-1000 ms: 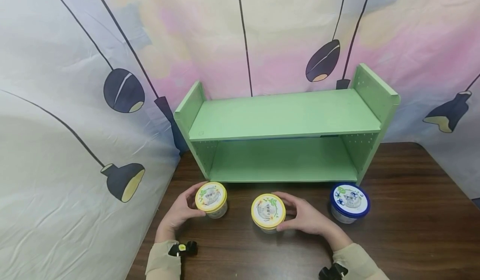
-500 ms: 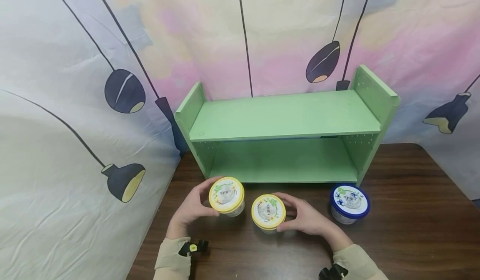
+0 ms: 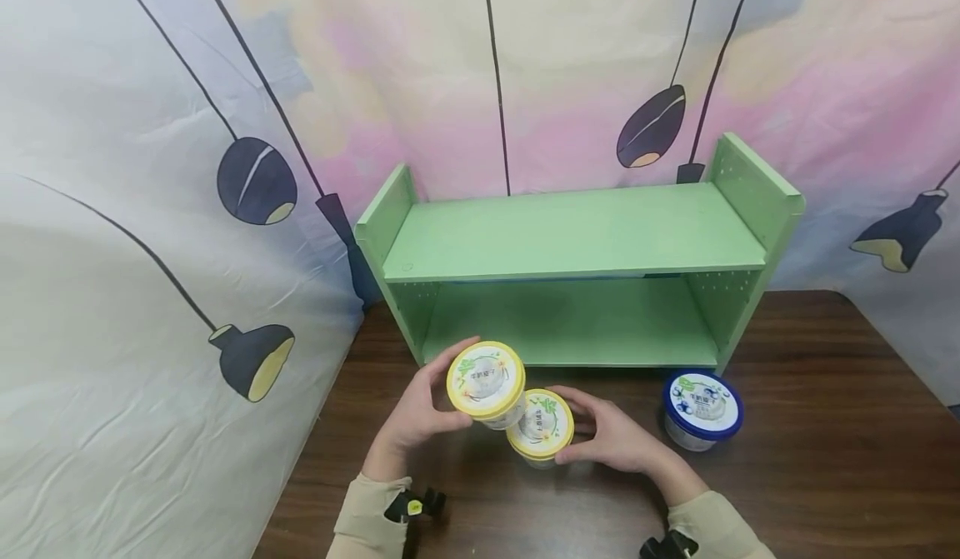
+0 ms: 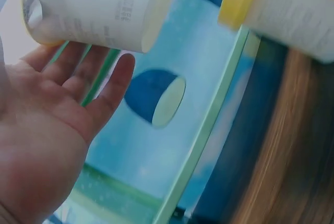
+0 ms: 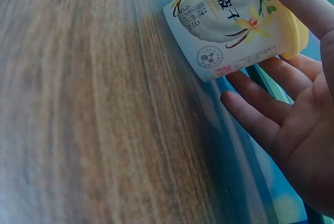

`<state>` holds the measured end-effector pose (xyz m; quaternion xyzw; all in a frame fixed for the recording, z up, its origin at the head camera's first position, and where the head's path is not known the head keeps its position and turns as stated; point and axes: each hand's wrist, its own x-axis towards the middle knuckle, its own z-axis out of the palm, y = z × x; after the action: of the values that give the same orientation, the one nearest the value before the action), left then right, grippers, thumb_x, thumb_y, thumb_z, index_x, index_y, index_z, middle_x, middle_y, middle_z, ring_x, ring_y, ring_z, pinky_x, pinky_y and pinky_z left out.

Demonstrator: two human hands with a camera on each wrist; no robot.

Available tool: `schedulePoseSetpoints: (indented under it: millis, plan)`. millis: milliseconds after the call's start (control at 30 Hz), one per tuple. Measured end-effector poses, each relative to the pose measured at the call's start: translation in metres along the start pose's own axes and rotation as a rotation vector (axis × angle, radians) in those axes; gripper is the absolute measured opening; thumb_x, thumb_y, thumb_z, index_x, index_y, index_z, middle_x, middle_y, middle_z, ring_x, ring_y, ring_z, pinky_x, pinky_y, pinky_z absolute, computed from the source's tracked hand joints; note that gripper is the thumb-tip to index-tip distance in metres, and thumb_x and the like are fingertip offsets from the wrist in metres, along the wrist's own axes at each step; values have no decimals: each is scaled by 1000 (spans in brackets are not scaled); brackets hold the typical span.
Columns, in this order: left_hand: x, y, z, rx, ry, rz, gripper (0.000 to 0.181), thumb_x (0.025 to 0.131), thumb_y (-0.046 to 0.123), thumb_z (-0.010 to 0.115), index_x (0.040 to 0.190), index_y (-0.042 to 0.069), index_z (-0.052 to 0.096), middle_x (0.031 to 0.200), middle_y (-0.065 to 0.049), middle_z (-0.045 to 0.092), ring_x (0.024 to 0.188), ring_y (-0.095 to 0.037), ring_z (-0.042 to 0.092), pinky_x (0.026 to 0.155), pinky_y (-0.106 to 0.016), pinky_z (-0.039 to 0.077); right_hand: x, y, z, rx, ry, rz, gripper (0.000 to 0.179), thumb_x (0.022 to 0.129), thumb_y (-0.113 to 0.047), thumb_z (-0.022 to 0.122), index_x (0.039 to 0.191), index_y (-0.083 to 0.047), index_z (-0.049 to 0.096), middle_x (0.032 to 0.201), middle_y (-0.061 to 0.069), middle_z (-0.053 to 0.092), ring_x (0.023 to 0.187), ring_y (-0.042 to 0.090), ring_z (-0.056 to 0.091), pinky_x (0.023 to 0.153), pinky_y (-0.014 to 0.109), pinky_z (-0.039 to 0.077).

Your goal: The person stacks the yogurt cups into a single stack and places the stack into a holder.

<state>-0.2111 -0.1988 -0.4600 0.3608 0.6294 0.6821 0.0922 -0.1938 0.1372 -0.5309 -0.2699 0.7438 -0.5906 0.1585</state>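
Observation:
My left hand (image 3: 416, 413) grips a white tub with a yellow lid (image 3: 486, 380), raised off the table and overlapping the second tub in the head view. In the left wrist view that tub (image 4: 99, 12) shows its printed side, and the palm is turned up beneath it. My right hand (image 3: 615, 438) holds the other yellow-lidded tub (image 3: 542, 430) between thumb and fingers, low at the table. Vanilla flowers and dark lettering mark the side of this tub (image 5: 229, 25) in the right wrist view. A blue-lidded tub (image 3: 702, 409) stands to the right, untouched.
Behind the tubs stands a green two-tier shelf (image 3: 577, 230), its lower front edge close to them. The brown wooden table (image 3: 840, 459) carries everything. A painted cloth backdrop (image 3: 585, 59) with lamp drawings hangs behind and at the left.
My left hand has lifted its yellow-lidded tub and carried it rightward, up to the tub at my right hand. The right hand and the blue-lidded tub have stayed in place.

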Motion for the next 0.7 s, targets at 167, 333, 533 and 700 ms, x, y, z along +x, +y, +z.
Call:
schedulePoseSetpoints:
  millis: [167,333,533,700]
  plan:
    - [8,-2,18,61,-16,37,99,87,23,92,164,0,36,155,-17,54,145,-27,50,122,-36,37,-1,0,0,3,-5,1,95,86,-24,94,163,-10,41,154,14,59,135,24,61,106,31,53]
    - [12,-8,31,116,-7,31,95,87,25,93,165,7,40,156,-15,54,148,-29,47,124,-36,33,-2,0,0,17,-9,15,100,87,-24,93,165,-4,35,157,19,54,138,32,59,106,30,52]
    - [15,-12,39,169,14,-1,93,87,32,93,164,13,43,157,-9,55,149,-29,44,123,-45,33,-3,-1,-1,3,-5,18,101,87,-25,93,166,-2,33,156,17,56,140,34,57,106,30,52]
    - [16,-15,43,201,32,-16,95,85,42,93,163,14,46,156,-8,56,149,-28,45,121,-60,30,-2,-1,0,-15,2,31,100,87,-27,93,166,-4,35,155,16,57,140,33,57,106,29,52]
